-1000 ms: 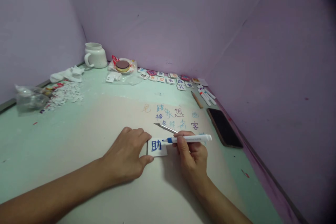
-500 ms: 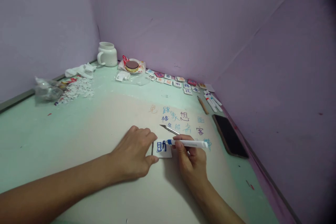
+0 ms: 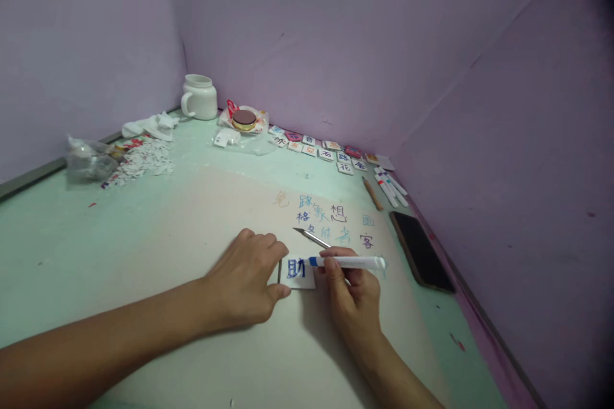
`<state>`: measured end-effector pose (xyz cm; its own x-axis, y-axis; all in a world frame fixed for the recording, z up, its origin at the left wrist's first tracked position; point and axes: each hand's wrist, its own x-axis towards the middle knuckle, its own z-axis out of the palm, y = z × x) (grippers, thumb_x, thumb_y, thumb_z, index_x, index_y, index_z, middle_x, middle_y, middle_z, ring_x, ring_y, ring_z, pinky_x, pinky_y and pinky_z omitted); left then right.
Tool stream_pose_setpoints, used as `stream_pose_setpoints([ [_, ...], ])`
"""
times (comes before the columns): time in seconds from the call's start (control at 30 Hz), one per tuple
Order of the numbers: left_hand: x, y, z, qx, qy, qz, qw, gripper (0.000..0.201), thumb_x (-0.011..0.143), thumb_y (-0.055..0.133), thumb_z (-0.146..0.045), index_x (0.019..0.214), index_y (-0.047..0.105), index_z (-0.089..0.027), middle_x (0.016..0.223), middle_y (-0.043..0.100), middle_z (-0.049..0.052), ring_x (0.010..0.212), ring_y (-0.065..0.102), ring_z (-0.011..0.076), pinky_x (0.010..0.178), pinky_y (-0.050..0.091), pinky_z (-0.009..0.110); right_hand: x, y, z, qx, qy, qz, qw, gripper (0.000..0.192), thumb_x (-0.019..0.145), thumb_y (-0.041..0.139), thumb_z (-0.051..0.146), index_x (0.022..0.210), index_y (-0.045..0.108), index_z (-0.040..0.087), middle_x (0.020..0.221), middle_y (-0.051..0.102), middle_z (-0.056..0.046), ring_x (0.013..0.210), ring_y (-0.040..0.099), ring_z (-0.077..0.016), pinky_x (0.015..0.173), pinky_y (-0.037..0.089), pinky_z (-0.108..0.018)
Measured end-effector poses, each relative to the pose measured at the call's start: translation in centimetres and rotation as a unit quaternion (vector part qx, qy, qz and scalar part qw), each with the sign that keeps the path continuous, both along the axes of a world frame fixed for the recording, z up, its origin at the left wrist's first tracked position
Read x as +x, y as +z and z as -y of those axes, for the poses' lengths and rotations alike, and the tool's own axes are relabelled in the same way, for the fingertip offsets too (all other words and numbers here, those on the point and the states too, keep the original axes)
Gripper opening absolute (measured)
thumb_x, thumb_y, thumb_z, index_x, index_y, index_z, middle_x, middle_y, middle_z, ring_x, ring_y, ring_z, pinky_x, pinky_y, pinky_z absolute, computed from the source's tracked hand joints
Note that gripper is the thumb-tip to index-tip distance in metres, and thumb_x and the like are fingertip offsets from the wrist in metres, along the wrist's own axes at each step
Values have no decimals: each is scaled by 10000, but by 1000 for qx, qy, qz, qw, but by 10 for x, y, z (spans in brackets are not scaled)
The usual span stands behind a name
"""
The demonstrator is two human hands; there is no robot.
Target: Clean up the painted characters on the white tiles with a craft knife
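A small white square tile (image 3: pixel 302 282) with a blue handwritten character lies on the pale sheet. My left hand (image 3: pixel 252 278) is closed on the tile's left side, thumb at the near corner and fingers at the far one. In my right hand (image 3: pixel 352 291) is a white marker (image 3: pixel 355 262) with a blue front end, pinched between thumb and fingers. Its tip is at the right side of the character; I cannot tell whether it touches. The same hand also holds a craft knife (image 3: pixel 311 237), its blade pointing left beyond the tile.
Handwritten characters (image 3: pixel 338 212) cover part of the sheet past my hands. A phone (image 3: pixel 422 250), a wooden-handled tool (image 3: pixel 373 194) and several markers (image 3: pixel 391 186) lie on the right. Lettered tiles (image 3: pixel 326 154) line the back wall. Paper scraps (image 3: pixel 146 163) and a white mug (image 3: pixel 199 97) are at left.
The marker has shifted slightly right, its tip drawing back from the character's right strokes. My left hand keeps its hold on the tile, and the view has shifted a little.
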<state>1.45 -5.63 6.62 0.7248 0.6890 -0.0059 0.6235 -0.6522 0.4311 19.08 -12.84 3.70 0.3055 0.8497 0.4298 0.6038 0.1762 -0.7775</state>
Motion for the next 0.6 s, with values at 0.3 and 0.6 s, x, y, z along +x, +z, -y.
stream_pose_setpoints([
  [0.3,0,-1,0,3,-3,9,1000,260,744,673,-282,966,588,-174,910,605,58,836,544,249,816,397,427,1,-1,0,-6,6,-1,1000,194,896,504,327,863,634,186,607,623,0,554,602,-150,485,445,-240],
  [0.6,0,-2,0,6,-3,16,1000,265,739,684,-284,964,587,-181,905,604,52,843,559,253,821,393,428,1,-2,-1,-6,8,-5,1000,188,891,508,321,863,637,187,600,619,6,523,582,-140,466,429,-233],
])
